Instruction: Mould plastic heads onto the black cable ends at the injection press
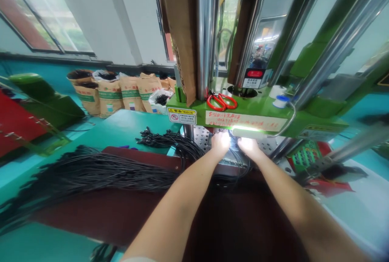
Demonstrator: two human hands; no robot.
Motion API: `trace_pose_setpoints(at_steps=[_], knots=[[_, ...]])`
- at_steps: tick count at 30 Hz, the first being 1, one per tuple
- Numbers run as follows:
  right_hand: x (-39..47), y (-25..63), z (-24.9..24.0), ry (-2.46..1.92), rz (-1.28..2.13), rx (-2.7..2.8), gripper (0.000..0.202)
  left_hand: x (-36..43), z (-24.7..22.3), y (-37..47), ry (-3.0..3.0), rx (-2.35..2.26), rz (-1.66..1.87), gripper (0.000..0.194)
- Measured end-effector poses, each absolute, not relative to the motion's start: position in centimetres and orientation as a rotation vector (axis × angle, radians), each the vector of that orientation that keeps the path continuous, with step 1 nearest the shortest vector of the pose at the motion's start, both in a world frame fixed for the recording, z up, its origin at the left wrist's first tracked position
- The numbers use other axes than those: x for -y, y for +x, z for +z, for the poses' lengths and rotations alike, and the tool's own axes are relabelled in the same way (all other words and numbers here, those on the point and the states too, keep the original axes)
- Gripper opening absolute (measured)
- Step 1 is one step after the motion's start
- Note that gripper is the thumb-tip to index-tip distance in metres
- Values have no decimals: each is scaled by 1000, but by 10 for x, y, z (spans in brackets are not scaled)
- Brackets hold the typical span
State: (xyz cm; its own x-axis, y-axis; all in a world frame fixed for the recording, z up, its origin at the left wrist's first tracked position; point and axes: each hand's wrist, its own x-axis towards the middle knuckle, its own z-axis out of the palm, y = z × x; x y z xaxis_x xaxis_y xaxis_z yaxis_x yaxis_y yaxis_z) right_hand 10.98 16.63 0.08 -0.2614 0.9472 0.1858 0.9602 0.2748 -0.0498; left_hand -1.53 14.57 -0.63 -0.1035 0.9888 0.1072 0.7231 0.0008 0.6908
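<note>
Both of my arms reach forward under the green head of a press machine (194,106). My left hand (221,143) is rounded and closed at the lit work area; glare washes out its fingertips. Just to its right, my right hand (249,148) is also closed, its fingers bleached by the lamp (249,133). What either holds is hidden. Thin black cables (234,154) run between and below the hands, over a metal plate (229,161). A large bundle of black cables (100,169) lies to the left, and another bunch (170,140) sits nearer the machine.
Red-handled scissors (221,102) and a blue-white spool (281,101) rest on the green ledge. Steel columns (205,35) rise in front. Paper sacks (111,96) stand behind the teal table (130,124). A dark red board (100,209) lies under the cables.
</note>
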Motion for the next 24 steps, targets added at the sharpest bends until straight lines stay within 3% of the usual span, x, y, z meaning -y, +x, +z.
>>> trace_pose_setpoints(at_steps=[12,24], knots=[[-155,121,6,-1510,-125,2501,28,-140,5,7,1876,-1823,950,12],[-160,103,2,-1496,-143,2513,27,-141,-2,1,1931,-1863,870,25]])
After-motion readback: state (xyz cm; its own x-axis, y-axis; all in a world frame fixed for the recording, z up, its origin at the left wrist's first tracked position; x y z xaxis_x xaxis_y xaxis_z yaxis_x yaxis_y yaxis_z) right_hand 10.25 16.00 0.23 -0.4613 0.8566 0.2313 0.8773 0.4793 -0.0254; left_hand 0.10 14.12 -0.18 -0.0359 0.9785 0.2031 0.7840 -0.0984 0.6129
